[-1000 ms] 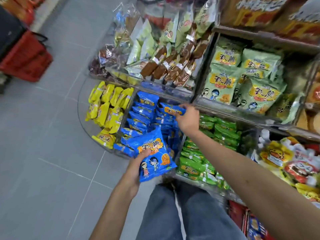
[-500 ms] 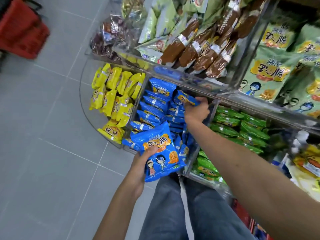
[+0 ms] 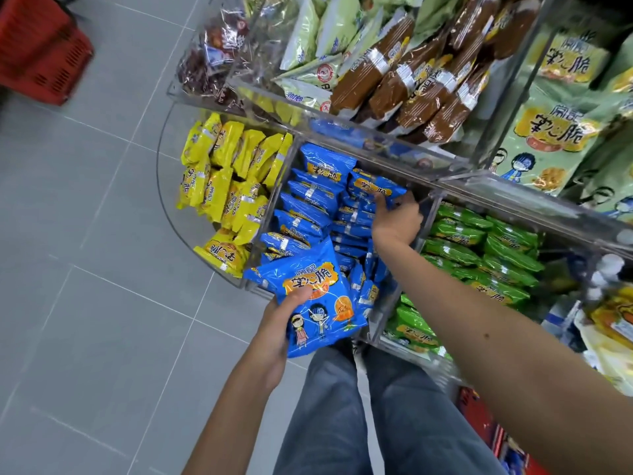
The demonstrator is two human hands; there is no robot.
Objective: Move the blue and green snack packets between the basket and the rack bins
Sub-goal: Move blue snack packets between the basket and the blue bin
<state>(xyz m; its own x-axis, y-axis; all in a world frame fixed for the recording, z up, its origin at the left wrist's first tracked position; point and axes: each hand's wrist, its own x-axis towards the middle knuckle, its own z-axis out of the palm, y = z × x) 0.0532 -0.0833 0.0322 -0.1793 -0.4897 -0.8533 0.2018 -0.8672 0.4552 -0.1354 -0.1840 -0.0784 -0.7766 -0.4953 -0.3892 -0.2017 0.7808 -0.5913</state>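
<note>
Right hand (image 3: 397, 219) has eased from a closed grip on the small packet (image 3: 375, 185) to a thumb laid on its lower edge. Whether it holds the packet cannot be told. That packet lies at the back of the blue bin (image 3: 385, 313). Left hand (image 3: 274, 334) clamps the big packet (image 3: 317, 303) at the bin's front. Judgement: placement is nearly complete.

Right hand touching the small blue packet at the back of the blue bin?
Touching. Head view: the right hand rests on the small blue packet, one digit overlapping its lower edge, no gap.
</note>
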